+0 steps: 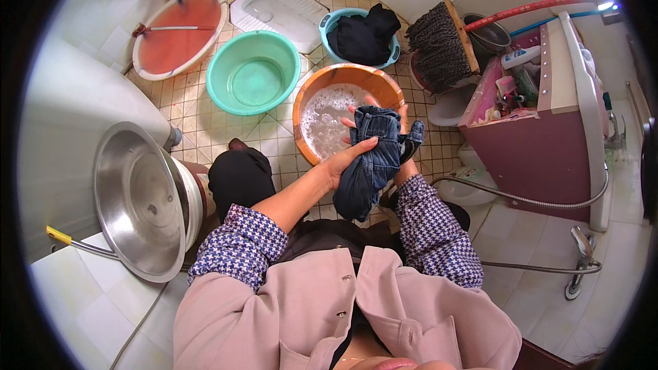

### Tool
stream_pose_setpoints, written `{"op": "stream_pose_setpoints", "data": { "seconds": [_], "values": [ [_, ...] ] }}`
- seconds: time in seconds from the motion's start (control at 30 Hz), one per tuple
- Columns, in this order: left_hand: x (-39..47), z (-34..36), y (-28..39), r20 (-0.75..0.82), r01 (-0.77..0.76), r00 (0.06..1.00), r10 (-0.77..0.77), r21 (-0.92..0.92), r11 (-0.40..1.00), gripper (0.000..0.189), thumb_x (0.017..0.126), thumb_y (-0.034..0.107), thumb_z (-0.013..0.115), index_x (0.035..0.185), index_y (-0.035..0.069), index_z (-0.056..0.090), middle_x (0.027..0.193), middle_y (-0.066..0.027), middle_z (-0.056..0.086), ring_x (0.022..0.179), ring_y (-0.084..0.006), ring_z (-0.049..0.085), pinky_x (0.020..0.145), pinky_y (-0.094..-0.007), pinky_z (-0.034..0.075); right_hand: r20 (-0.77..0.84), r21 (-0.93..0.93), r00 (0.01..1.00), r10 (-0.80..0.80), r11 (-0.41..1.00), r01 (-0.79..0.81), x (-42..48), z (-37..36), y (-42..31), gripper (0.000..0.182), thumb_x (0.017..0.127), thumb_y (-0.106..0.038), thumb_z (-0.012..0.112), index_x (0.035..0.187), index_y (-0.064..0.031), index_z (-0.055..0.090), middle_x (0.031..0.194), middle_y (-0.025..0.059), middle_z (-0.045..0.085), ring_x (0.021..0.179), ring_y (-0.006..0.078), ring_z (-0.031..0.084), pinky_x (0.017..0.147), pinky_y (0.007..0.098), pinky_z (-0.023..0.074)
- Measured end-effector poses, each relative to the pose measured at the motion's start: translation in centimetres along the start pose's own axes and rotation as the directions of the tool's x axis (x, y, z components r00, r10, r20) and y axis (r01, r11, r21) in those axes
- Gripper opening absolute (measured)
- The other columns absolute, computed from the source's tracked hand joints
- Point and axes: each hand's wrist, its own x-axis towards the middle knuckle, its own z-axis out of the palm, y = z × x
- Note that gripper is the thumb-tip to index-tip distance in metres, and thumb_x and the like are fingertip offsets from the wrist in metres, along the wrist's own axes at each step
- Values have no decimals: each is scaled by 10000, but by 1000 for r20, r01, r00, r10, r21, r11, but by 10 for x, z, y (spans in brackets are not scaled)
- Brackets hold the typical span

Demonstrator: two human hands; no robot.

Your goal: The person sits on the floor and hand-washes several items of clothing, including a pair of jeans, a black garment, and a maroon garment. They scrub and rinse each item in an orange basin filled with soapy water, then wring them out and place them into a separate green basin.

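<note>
A dark blue denim garment [378,156] is bunched up in both hands over the near right rim of an orange-brown basin [388,82]. Inside the basin is cloudy, soapy water [329,118] with foam. My left hand [345,156] grips the denim from the left, its thumb lying across the cloth. On the far right side, my right hand [403,123] supports the bundle; much of it is hidden behind the denim, with fingertips showing beyond. A green plastic basin [253,72] stands left of the orange-brown one. Black clothing [362,36] fills a light blue basin [325,25] behind.
A basin of reddish liquid [180,36] stands far left, beside a white squat toilet [277,10]. A large steel basin [139,200] leans near left. At right are a broom head [442,46], a purple cabinet [534,159] with bottles, and a metal shower hose [519,203].
</note>
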Motion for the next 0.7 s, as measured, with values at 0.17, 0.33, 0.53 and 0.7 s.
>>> {"op": "stream_pose_setpoints", "data": {
  "seconds": [0.17, 0.33, 0.53, 0.7],
  "values": [
    [7, -8, 0, 93, 75, 994, -65, -109, 991, 532, 854, 377, 639, 1214, 8, 508, 1034, -150, 653, 814, -238, 676, 718, -353, 575, 50, -49, 996, 77, 996, -74, -15, -12, -25, 1029, 747, -811, 370, 1376, 2, 322, 1325, 237, 433, 1175, 315, 508, 999, 425, 426],
    [2, 0, -1, -43, 13, 999, -10, 73, 997, 544, 839, 378, 662, 1201, 0, 515, 1011, -126, 660, 795, -225, 675, 686, -331, 574, 64, -591, 995, 72, 807, -20, -18, 22, -54, 555, 742, -435, 671, 1108, -25, 594, 1162, 115, 556, 1099, 208, 530, 957, 316, 407],
    [11, -1, -9, -119, -134, 974, 193, 383, 914, 640, 799, 421, 701, 1238, 8, 485, 1054, -95, 635, 856, -184, 651, 733, -311, 545, -96, -788, 983, 159, 591, -173, 0, 9, -60, 148, 763, -150, 694, 840, -68, 597, 865, -14, 555, 828, 77, 515, 771, 218, 404],
    [-3, 11, -13, -23, -179, 977, 213, 457, 871, 623, 787, 363, 723, 1249, 20, 484, 1060, -90, 626, 922, -167, 626, 781, -303, 523, -249, -686, 948, 197, 656, -316, 3, 10, -53, 97, 780, -97, 666, 806, -62, 579, 837, -21, 560, 778, 72, 528, 717, 204, 412]
  ]
}}
